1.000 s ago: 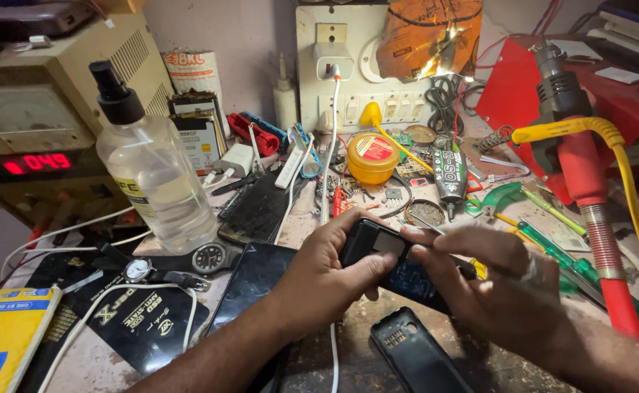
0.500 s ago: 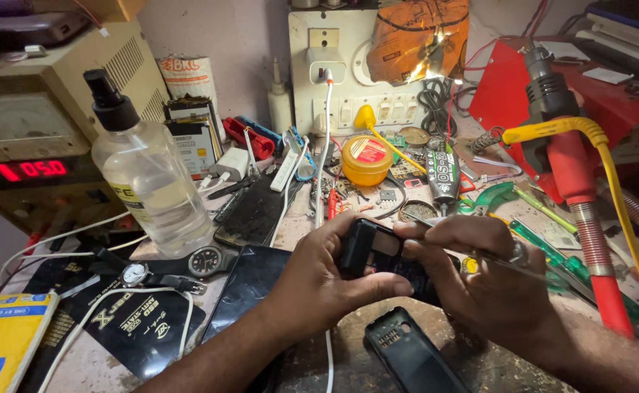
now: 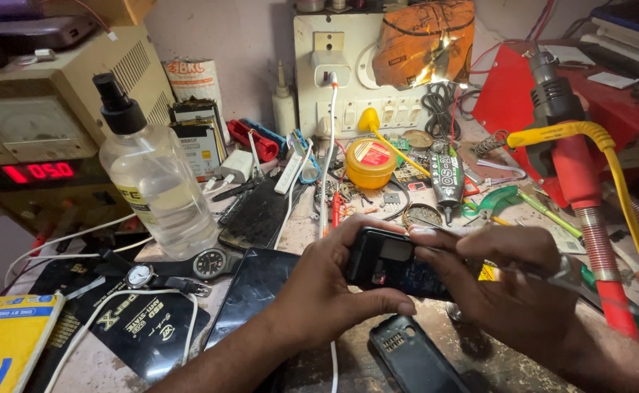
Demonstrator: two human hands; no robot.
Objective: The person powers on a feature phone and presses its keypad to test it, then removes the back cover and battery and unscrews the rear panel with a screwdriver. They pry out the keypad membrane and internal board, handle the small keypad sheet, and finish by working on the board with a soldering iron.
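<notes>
Phone [image 3: 392,263] held above the bench, back up and open, dark and small, gripped at its near end. Left hand [image 3: 319,295] clenched round that end, thumb [image 3: 378,306] under the lower edge, fingers curled over the top. Right hand [image 3: 512,287] closed on the far end, a fingertip [image 3: 425,233] pressed onto the back beside the open bay, and a thin metal tool [image 3: 552,273] pinched further back in the same hand. Best done, probably, with the left grip kept firm and low so the body cannot twist, pressure from the right fingertip kept light and square to the back, tool tip kept clear of the open bay until needed. Just below the grip, a loose keypad phone [image 3: 410,356] lying face up; worth keeping elbows off it. Left of the grip, a dark tablet [image 3: 250,291], then two watches [image 3: 177,269] and a clear spray bottle [image 3: 156,182]. Beyond the grip, a yellow tin [image 3: 370,161] and a white cable [image 3: 327,167] running down from the socket board [image 3: 348,73]. Right of the grip, a red hot-air gun [image 3: 574,160] with a yellow lead, close enough to snag a sleeve.
</notes>
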